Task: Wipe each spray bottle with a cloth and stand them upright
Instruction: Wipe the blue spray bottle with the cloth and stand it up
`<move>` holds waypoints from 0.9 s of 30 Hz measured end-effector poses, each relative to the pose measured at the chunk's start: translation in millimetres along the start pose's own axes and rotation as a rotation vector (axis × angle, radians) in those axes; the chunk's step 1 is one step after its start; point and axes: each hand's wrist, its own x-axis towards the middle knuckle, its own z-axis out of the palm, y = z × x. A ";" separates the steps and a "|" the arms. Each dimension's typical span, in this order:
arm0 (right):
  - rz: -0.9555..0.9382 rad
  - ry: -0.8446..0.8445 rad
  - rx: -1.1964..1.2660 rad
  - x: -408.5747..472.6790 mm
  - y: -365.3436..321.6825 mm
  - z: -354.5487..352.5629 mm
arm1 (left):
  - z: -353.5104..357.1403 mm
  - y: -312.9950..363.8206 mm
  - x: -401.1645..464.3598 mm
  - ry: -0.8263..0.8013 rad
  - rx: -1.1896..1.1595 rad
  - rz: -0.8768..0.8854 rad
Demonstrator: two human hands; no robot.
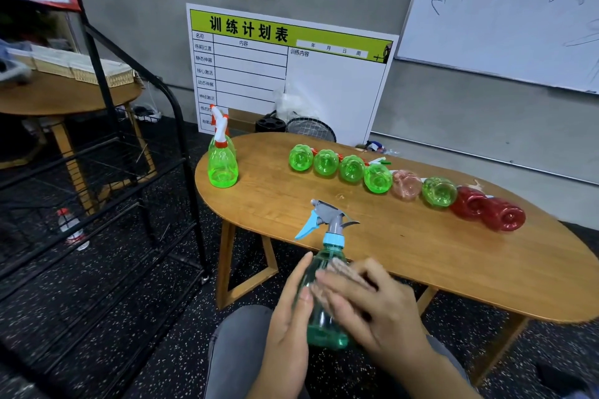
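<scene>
The left hand (288,311) wraps its fingers round the body of the teal spray bottle (324,295), holding it upright above the lap, just off the near edge of the oval wooden counter (421,256). The right hand (366,304) lies over the bottle's front with fingers fairly straight, pressing a pinkish cloth (338,269) against the plastic; only a small patch of cloth shows beyond the fingertips. To wipe well, the left hand likely needs to turn the bottle bit by bit while the right sweeps from the shoulder down to the base, so no side is missed, and the grey and blue trigger head (327,220) probably wants a pass too. A firm hold low on the body should keep the trigger from being squeezed by accident. One green spray bottle (223,162) stands upright at the counter's far left; a row of green, pink and red bottles (405,185) lies on its side across the middle, awaiting their turn.
</scene>
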 end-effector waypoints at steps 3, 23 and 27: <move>0.208 0.076 0.070 17.1 9.2 3.5 | 2.0 -2.3 -0.9 -0.018 0.003 0.019; 0.222 0.134 0.112 24.3 13.2 9.0 | -0.9 -0.1 0.2 -0.008 0.026 0.061; 0.157 0.095 0.132 7.4 -1.5 16.8 | -4.2 2.2 2.1 0.011 0.019 0.060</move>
